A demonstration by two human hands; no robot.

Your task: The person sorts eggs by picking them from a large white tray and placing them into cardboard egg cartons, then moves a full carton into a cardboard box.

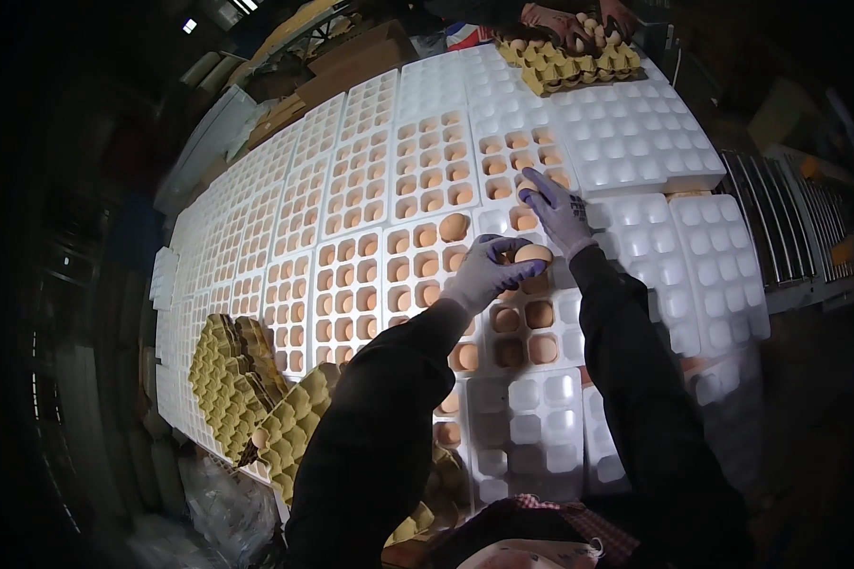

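My left hand point(482, 276), in a white and purple work glove, is closed around a brown egg point(538, 253) just above a white foam egg tray point(485, 334). Farther off, my right hand point(562, 214), gloved alike, has its fingers bent around another egg point(526, 188) over the tray's far part, partly hiding it. Brown eggs sit in several of the square pockets below and around both hands. One larger-looking egg point(454, 227) rests on top of the neighbouring tray, left of my hands.
Many egg-filled foam trays point(356, 248) spread leftward. White foam pieces point(636, 133) with rounded bumps lie at right. Yellow pulp cartons point(230, 379) are stacked at near left. A co-worker's gloved hands point(565, 27) handle eggs over a pulp carton point(579, 71) at the far side. Metal rollers point(773, 218) stand at right.
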